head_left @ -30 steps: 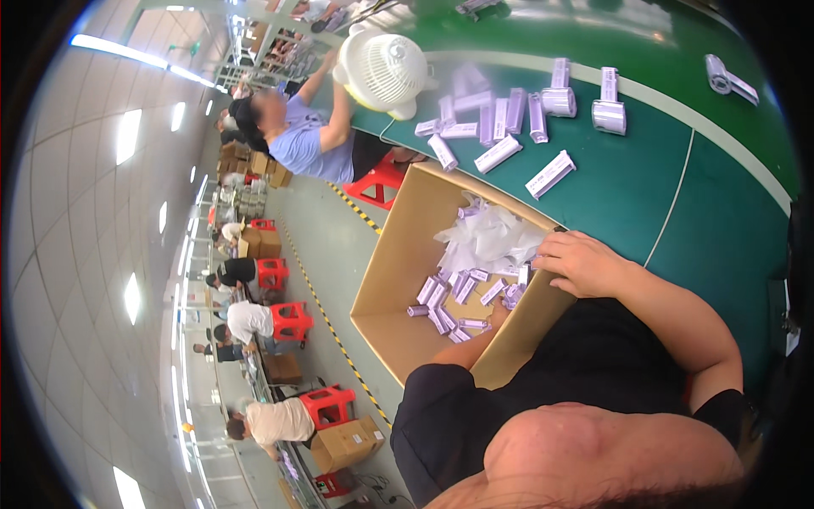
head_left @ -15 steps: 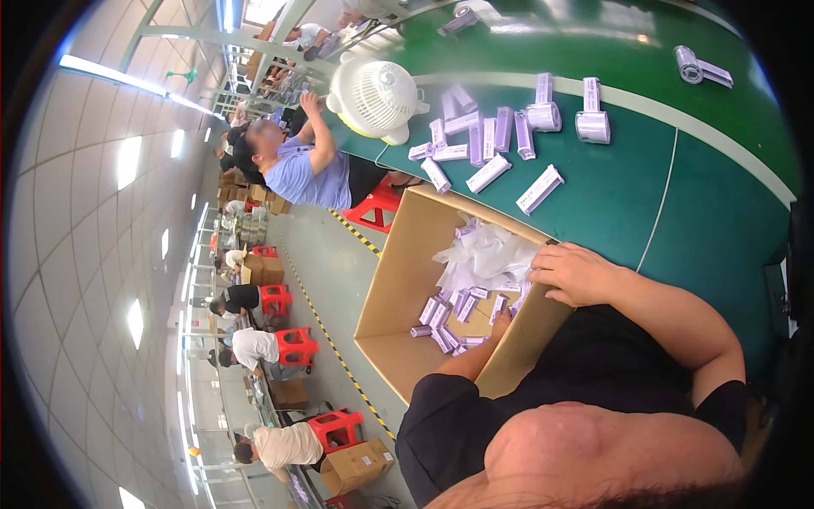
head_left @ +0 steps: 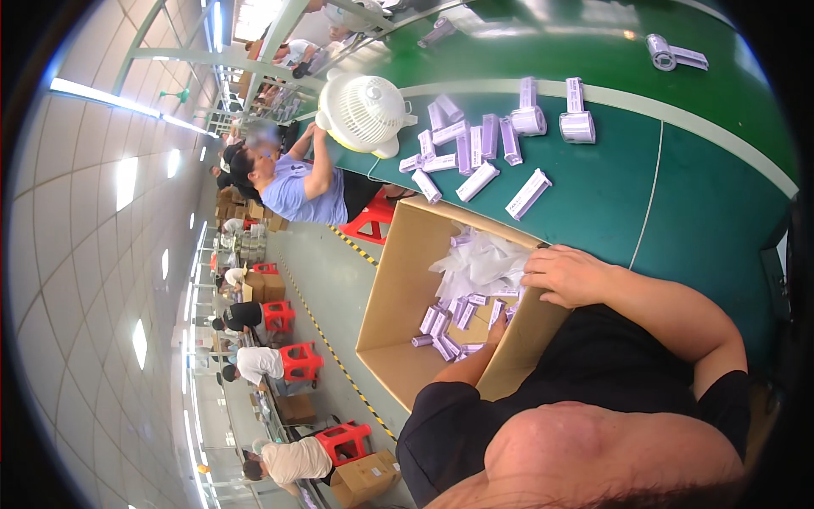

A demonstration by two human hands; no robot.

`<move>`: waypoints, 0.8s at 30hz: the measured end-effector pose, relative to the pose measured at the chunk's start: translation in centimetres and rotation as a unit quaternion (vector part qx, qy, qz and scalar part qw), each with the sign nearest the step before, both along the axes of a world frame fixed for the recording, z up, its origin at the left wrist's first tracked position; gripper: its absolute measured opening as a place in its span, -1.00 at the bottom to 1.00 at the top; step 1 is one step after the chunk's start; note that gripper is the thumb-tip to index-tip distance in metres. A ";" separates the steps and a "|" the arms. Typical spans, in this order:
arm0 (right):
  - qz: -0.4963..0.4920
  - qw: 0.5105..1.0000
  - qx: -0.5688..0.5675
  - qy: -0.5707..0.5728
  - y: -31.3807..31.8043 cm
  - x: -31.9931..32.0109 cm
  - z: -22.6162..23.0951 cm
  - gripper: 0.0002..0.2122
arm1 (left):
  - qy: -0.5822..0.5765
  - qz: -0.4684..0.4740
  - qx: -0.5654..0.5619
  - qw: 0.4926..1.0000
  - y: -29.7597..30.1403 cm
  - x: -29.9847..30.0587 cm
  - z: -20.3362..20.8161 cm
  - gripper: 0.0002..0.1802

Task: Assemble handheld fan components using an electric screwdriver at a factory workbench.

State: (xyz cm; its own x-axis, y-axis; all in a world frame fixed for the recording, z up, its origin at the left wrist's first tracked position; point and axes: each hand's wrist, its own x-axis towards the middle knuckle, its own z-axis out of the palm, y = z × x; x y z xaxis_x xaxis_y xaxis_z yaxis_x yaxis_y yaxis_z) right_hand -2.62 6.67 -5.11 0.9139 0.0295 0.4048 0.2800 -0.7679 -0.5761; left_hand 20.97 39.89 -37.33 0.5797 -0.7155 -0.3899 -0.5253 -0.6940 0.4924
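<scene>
A large open cardboard box [head_left: 386, 310] stands against the near edge of the green table. Inside lie several small oblong lavender-and-white pieces [head_left: 437, 322] and crumpled whitish plastic film [head_left: 483, 261]. My left hand [head_left: 495, 329] reaches down into the box beside a lavender piece [head_left: 497, 312]; the box wall hides most of its fingers, so I cannot tell whether it grips that piece. My right hand [head_left: 564, 276] rests over the rim at the table side, its fingers bent round the edge.
More lavender pieces [head_left: 476, 181] are scattered on the table [head_left: 593, 199], some with a round drum end [head_left: 577, 127]. A white fan [head_left: 363, 110] stands at the table's left. A co-worker in blue [head_left: 297, 187] sits beyond it on a red stool [head_left: 370, 219]. Behind runs a glossy green surface [head_left: 526, 47].
The whole view has shifted slightly, with the table things a little further left. Both hands keep nearly the same places at the box. The co-worker in blue has lowered a raised hand somewhat.
</scene>
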 end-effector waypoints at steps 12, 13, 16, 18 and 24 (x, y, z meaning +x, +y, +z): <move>-0.014 1.000 -0.006 0.007 -0.3 -0.3 -1.0 -0.55 | -0.012 -0.011 0.051 0.999 1.0 4.1 11.2 -0.11; -0.020 1.000 0.001 0.009 -0.2 -0.2 -1.3 -0.55 | -0.058 -0.036 0.047 0.997 1.6 4.4 13.1 -0.11; -0.023 0.999 -0.005 0.028 -0.2 -0.2 -1.7 -0.55 | -0.089 -0.015 0.031 0.995 0.3 6.8 20.8 -0.27; -0.025 0.999 -0.028 0.006 -0.2 -0.3 -1.5 -0.55 | 0.041 0.049 -0.079 0.995 -2.2 9.2 26.4 -0.36; -0.023 0.998 -0.035 0.041 -0.1 -0.4 -1.4 -0.51 | -0.045 0.022 -0.213 0.976 -20.5 6.6 42.9 -0.58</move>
State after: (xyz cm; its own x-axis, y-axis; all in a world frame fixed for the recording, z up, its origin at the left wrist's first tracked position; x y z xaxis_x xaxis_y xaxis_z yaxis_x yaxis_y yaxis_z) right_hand -3.04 6.56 -6.50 0.9450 0.0126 0.3267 0.1980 -0.8174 -0.5410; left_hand 27.53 19.42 5.61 0.6314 -0.7754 -0.0097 -0.5537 -0.4595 0.6944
